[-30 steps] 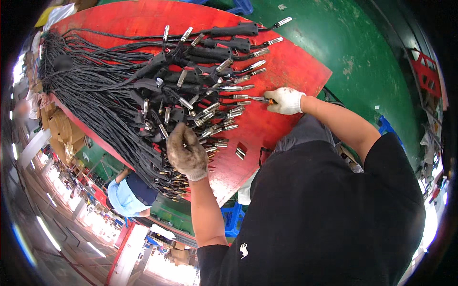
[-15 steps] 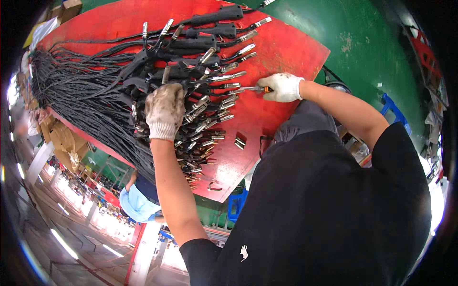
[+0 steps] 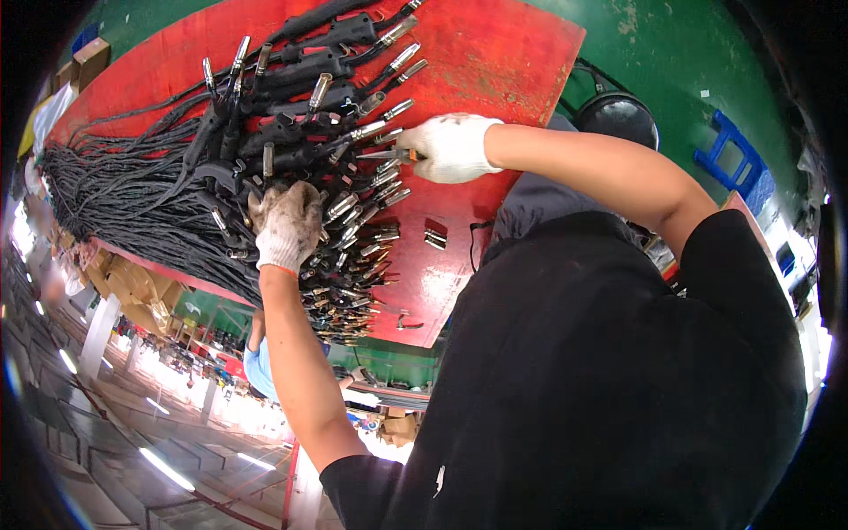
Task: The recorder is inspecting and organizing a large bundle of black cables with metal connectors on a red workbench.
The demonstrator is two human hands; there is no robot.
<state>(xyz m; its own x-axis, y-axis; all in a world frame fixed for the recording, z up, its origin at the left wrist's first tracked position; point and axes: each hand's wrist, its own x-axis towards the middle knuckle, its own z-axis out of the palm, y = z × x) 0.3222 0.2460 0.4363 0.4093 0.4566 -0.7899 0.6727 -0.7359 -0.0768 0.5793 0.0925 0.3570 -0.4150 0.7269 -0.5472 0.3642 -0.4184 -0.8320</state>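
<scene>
Black welding torches (image 3: 309, 71) with shiny metal nozzles lie in a dense pile on a red table (image 3: 495, 66). Their black cables (image 3: 132, 177) run together toward the far left. My left hand (image 3: 290, 225), in a soiled white glove, is curled in among the torches; its fingers hide what they grip. In my right hand (image 3: 452, 147), also gloved, is a slim metal-tipped hand tool (image 3: 386, 155) with orange on its handle. The tip points left, close to the torch nozzles at the right side of the pile. Whether it touches one, I cannot tell.
A few small metal pieces (image 3: 435, 238) and a small dark curved part (image 3: 409, 323) lie on the table near me. A round black seat (image 3: 617, 121) and a blue plastic stool (image 3: 733, 155) stand on the right. Cardboard boxes (image 3: 128, 287) and a person in light blue (image 3: 259, 367) are at the left.
My right hand has moved left with the tool, up to the torch nozzles. My left hand has shifted slightly left and nearer the lower part of the pile. The view has turned somewhat.
</scene>
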